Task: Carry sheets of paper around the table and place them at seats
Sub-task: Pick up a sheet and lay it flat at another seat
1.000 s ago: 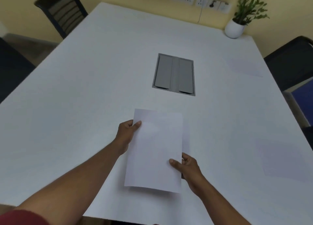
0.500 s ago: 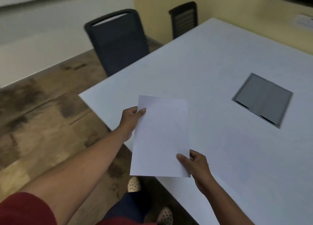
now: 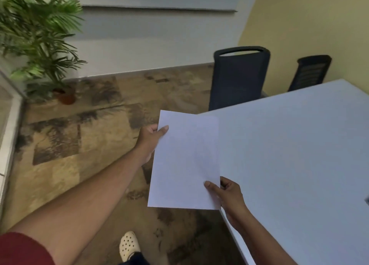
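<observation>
I hold white sheets of paper [image 3: 185, 161] flat in the air, over the floor beside the near left corner of the white table [image 3: 295, 155]. My left hand [image 3: 149, 141] pinches the paper's upper left edge, thumb on top. At the lower right corner my right hand [image 3: 227, 195] grips it, thumb on top, fingers underneath. How many sheets there are cannot be told. A dark chair [image 3: 239, 77] stands at the table's far side, and a second black chair [image 3: 309, 72] is further right.
A potted palm [image 3: 38, 37] stands at the upper left by a white wall. Patterned brown floor [image 3: 79, 145] stretches to the left of the table. My foot in a white perforated shoe [image 3: 128, 244] is at the bottom. A pale ledge [image 3: 10, 129] runs along the left edge.
My view has swung left, off the table centre to its corner and the floor. The paper stays in both hands and now hangs past the table's edge.
</observation>
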Tool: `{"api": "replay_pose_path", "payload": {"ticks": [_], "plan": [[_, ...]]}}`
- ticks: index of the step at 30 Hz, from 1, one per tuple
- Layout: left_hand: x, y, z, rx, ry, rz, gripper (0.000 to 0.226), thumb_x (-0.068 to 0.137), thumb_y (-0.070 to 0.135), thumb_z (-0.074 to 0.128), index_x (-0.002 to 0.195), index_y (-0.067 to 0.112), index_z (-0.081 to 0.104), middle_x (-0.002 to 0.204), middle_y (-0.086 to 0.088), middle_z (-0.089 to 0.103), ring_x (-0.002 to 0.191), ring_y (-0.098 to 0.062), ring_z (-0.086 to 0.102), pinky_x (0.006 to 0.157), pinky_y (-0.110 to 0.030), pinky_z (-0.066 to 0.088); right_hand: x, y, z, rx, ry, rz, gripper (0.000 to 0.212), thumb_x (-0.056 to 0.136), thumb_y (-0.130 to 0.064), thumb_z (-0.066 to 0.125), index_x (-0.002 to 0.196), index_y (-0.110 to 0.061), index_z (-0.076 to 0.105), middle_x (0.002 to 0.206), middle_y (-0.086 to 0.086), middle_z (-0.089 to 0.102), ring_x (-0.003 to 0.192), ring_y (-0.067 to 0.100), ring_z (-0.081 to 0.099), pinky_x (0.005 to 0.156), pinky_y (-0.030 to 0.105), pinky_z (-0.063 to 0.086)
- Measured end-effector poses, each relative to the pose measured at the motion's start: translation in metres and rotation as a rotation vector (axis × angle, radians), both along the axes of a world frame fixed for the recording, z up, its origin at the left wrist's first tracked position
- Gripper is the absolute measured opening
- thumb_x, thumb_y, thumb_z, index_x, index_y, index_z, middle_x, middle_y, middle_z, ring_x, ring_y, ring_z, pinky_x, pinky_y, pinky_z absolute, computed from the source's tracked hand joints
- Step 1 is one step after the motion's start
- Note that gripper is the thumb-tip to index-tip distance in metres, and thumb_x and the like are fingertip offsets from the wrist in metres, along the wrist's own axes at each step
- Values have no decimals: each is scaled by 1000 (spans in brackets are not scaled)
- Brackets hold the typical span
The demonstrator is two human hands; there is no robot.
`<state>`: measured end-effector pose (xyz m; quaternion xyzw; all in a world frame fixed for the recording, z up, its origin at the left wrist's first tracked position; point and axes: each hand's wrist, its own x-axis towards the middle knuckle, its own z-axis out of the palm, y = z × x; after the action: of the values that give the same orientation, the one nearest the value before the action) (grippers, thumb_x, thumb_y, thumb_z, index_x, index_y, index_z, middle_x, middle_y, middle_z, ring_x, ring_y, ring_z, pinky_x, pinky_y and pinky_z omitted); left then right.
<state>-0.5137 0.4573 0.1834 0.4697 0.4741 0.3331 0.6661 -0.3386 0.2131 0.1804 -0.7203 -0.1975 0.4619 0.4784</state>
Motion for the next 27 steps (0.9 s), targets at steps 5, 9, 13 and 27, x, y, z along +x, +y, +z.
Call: {"api": "replay_pose_path", "payload": {"ticks": [5,9,13,27], "plan": [[-59,89,28,74,9,-1,15,105,19,70,109,9,81,94,-3,84,77,-16,80,63,-26,61,-57,93,8,51,33,30,29,92,-25,81,118,-15,75,108,-7,83,84,8,79,63,18,61],[-79,148,45,109,9,-10,16,105,19,70,111,8,81,97,-5,84,79,-17,80,67,-28,64,-76,148,20,90,60,36,23,93,-19,79,115,-14,76,122,-4,78,86,9,80,63,18,61],[-79,202,55,117,-5,-2,16,105,19,71,110,8,81,98,-5,85,80,-18,81,65,-27,63,-77,205,24,102,23,38,22,93,-26,80,114,-20,76,110,-10,82,86,12,80,66,21,63],[6,468,69,144,99,4,22,103,27,73,115,9,80,106,-6,84,94,-27,82,78,-38,63,4,468,11,157,77,6,22,91,-28,82,110,-18,79,104,-4,84,91,19,82,82,41,67]]}}
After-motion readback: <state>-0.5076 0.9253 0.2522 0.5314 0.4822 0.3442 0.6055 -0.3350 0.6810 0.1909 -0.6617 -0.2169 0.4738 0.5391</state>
